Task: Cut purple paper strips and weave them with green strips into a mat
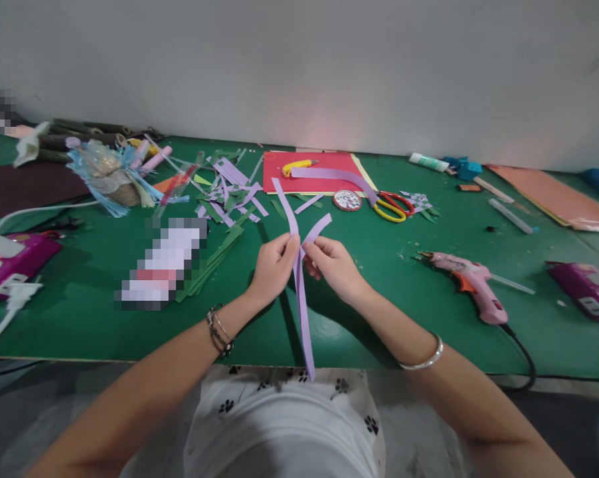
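Note:
My left hand [278,265] and my right hand [332,264] meet above the front of the green table. Both pinch light purple paper strips [303,325] between thumb and fingers. One end rises from the left hand, another slants up right from the right hand, and a long part hangs down past the table edge. How the strips join or cross at the fingertips is hard to make out. Beyond the hands, scissors [393,207] with red and yellow handles lie by a purple strip [337,174]. A pile of purple and green paper pieces [230,189] is behind my left hand.
A pink glue gun [471,282] with a cord lies right. Left are a blurred-out flat object [163,265], green strips [212,262] and a magenta device [23,259]. A yellow cutter [299,166] rests on red paper [274,176]. A wall [299,73] stands behind the table [369,332].

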`<act>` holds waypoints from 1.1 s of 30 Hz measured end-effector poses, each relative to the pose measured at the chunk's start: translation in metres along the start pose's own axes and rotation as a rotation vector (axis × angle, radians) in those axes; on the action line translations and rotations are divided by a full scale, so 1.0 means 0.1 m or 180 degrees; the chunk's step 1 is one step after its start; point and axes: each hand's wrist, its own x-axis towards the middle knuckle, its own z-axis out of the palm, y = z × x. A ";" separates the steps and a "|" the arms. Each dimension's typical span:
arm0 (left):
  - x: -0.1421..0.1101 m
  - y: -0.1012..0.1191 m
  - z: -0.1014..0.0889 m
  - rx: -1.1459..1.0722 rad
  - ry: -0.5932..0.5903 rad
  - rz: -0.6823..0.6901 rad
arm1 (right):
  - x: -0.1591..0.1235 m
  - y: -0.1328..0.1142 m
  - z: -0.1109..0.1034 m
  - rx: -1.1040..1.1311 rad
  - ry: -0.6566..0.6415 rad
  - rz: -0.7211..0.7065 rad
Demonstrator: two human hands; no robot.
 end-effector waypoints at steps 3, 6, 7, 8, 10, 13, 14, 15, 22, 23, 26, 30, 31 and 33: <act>0.02 0.00 -0.01 -0.0028 0.0189 -0.0041 | 0.00 0.01 0.00 -0.0010 0.0061 0.0021; 0.02 0.00 0.00 -0.0048 -0.0216 -0.0062 | 0.01 -0.01 -0.01 0.0006 0.0285 -0.0026; 0.02 0.00 0.00 -0.0045 -0.0358 -0.0060 | 0.01 -0.02 -0.01 0.0033 0.0365 -0.0048; 0.01 0.00 0.00 -0.0031 -0.0450 -0.0053 | 0.01 -0.02 -0.01 0.0067 0.0422 -0.0064; 0.00 0.00 0.01 -0.0003 -0.0472 -0.0013 | 0.00 -0.03 -0.01 0.0114 0.0426 -0.0067; -0.01 0.02 0.00 -0.0059 -0.0482 0.0075 | 0.00 -0.02 0.00 0.0049 0.0197 -0.0050; -0.01 0.02 0.00 -0.0100 -0.0506 0.0085 | -0.01 -0.02 0.00 0.0016 0.0111 -0.0059; -0.02 0.02 0.00 -0.0133 -0.0519 0.0083 | -0.01 -0.02 0.00 -0.0007 0.0047 -0.0076; -0.01 0.01 0.00 -0.0050 0.0040 -0.0019 | -0.01 0.00 0.01 -0.0078 -0.0063 -0.0016; 0.00 0.00 0.00 -0.0038 0.0141 -0.0056 | -0.01 0.01 0.01 -0.0092 -0.0042 -0.0005; 0.01 -0.01 0.00 -0.0049 -0.0041 -0.0122 | -0.01 0.01 0.01 -0.0095 0.0164 -0.0036; 0.00 0.00 0.00 0.0051 -0.0466 0.0021 | 0.01 -0.01 -0.01 0.0025 0.0418 -0.0141; 0.00 0.01 0.00 0.0074 -0.0489 0.0082 | 0.01 -0.01 -0.01 0.0042 0.0372 -0.0144; -0.01 0.01 0.00 0.0061 -0.0514 0.0171 | 0.00 -0.02 -0.01 0.0040 0.0183 -0.0135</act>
